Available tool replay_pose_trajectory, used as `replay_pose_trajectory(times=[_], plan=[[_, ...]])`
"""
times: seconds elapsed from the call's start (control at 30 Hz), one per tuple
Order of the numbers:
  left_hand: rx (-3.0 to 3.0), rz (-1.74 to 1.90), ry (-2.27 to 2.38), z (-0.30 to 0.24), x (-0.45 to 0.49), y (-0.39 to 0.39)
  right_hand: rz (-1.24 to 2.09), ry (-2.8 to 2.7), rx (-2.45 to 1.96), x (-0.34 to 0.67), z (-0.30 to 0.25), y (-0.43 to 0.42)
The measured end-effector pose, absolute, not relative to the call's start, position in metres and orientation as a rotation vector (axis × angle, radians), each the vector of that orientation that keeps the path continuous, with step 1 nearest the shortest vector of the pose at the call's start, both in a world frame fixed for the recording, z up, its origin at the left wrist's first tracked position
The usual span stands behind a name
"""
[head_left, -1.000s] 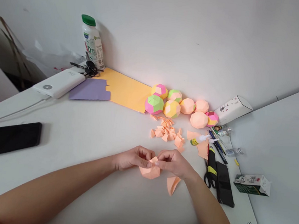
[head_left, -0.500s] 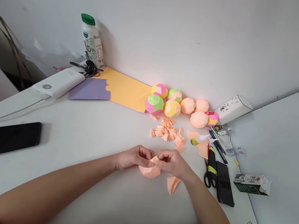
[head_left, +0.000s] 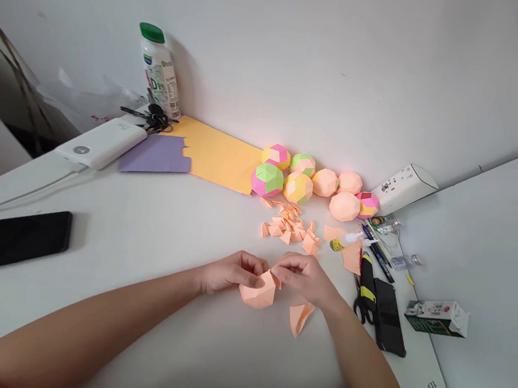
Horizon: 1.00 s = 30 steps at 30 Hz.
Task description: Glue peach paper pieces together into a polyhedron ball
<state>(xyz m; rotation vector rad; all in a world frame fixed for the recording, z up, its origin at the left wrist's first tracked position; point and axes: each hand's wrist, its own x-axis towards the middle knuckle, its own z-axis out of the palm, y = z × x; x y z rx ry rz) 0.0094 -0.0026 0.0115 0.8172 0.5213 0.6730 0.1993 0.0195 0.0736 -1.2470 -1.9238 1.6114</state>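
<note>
An open-sided, faceted peach paper ball (head_left: pixel 258 295) is held above the white table by my left hand (head_left: pixel 237 273), thumb on its face and fingers behind. At the ball's upper right edge, my right hand (head_left: pixel 302 277) pinches a pointed paper flap (head_left: pixel 276 280) between thumb and fingers. Whether that flap is joined to the ball I cannot tell. Beyond the hands lies a heap of small folded peach paper pieces (head_left: pixel 287 226). A curled peach paper scrap (head_left: pixel 299 319) rests below my right wrist.
Several finished paper balls (head_left: pixel 299 188) line the wall. Yellow card (head_left: pixel 221 156) and purple card (head_left: pixel 156 154) lie left of them. On the right are a glue bottle (head_left: pixel 345 241), a cutter (head_left: pixel 368 282), scissors (head_left: pixel 364 310) and a phone (head_left: pixel 389 317). Another phone (head_left: pixel 13 241) lies far left.
My right hand has shifted slightly up and right, drawing its pinch to the ball's edge. More of the ball's right side shows. My left hand stays nearly in place.
</note>
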Motion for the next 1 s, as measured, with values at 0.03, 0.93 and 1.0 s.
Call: replay_pose_trajectory(times=[0.03,0.93,1.0], plan=[[0.826,0.662,0.528,0.0115,0.0092,-0.0025,1.617,-1.888,-1.257,0.2,0.0741,0.0217],[0.875,0.602,0.591,0.0122,0.0086,-0.0027,1.715,-1.677,-1.308,0.1983,0.0711,0.0228],[0.881,0.601,0.596,0.0121,0.0087,-0.0029,1.701,-1.695,-1.314,0.1983,0.0712,0.0225]])
